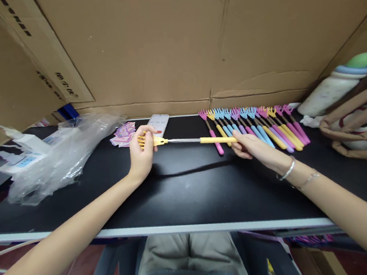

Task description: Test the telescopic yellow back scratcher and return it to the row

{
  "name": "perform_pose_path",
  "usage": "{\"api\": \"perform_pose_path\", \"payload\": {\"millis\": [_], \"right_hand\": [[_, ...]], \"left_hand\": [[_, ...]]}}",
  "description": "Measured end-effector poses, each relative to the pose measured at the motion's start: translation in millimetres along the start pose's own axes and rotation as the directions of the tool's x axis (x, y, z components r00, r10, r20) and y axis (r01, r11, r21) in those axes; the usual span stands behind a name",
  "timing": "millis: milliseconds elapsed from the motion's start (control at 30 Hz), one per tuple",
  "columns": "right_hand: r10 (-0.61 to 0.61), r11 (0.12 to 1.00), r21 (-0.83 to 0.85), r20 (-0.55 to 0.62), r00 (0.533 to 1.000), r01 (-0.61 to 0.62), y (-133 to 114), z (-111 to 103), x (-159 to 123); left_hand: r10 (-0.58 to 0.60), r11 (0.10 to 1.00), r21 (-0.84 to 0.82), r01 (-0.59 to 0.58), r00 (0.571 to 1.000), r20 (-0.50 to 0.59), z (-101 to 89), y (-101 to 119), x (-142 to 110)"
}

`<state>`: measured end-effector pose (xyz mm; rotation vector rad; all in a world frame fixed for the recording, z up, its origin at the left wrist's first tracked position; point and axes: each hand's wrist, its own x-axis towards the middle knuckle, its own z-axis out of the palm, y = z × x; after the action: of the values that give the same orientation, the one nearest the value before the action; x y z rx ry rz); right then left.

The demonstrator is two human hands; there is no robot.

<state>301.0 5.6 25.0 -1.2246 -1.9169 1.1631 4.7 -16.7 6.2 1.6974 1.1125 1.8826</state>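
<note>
A yellow telescopic back scratcher [214,139] is held level above the black table, its metal rod partly drawn out. My left hand [142,152] is closed around its claw-shaped head at the left end. At the other end, my right hand [247,144] grips the yellow handle between thumb and fingers. Just behind my right hand, a row of back scratchers [261,132] in pink, yellow, blue and purple lies on the table, claws pointing away from me. A phone [159,123] with digits on its screen lies behind my left hand, beside a pile of small printed cards [124,134].
At the left are a clear plastic bag [62,160] and a white power strip [26,159] with plugs and cables. A white bottle [333,88] with a green top leans by a brown-handled bag [357,125] on the right. A cardboard wall [162,48] stands behind the table [190,206].
</note>
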Motion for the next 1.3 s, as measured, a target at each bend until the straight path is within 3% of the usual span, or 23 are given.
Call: {"api": "perform_pose_path", "payload": {"millis": [167,300,467,700,867,967,1067,1200,1300], "right_hand": [[0.053,0.999,-0.012,0.079,0.995,-0.053,0,3,1],[0.075,0.991,0.113,0.003,0.997,-0.075,-3,8,2],[-0.049,0.986,0.15,-0.132,0.99,0.069,-12,5,-1],[-0.231,0.972,-0.006,-0.198,0.953,0.235,-20,-1,-6],[-0.325,0.931,-0.256,-0.248,0.913,0.262,-13,-1,-7],[-0.348,0.912,-0.311,-0.244,0.905,0.267,-11,0,-8],[-0.357,0.912,-0.3,-0.239,0.903,0.281,-11,0,-10],[-0.373,0.9,-0.33,-0.242,0.896,0.286,-11,2,-9],[-0.334,0.915,-0.304,-0.204,0.92,0.264,-9,3,-8]], "left_hand": [[0.027,1.0,-0.008,-0.027,0.999,-0.016,0.5,4,2],[-0.02,0.997,-0.074,0.017,0.999,-0.036,1.5,-3,7],[-0.144,0.979,-0.152,0.133,0.988,-0.061,2.0,-11,10],[-0.227,0.958,-0.198,0.208,0.971,-0.075,1.5,-9,12],[-0.329,0.923,-0.224,0.314,0.944,-0.03,-0.1,-16,11],[-0.379,0.901,-0.23,0.368,0.925,-0.004,-0.7,-18,8],[-0.368,0.906,-0.229,0.356,0.93,-0.01,-0.1,-17,6],[-0.262,0.944,-0.201,0.261,0.965,0.025,1.2,-11,2],[-0.178,0.968,-0.175,0.182,0.983,0.037,1.7,-7,-1]]}}
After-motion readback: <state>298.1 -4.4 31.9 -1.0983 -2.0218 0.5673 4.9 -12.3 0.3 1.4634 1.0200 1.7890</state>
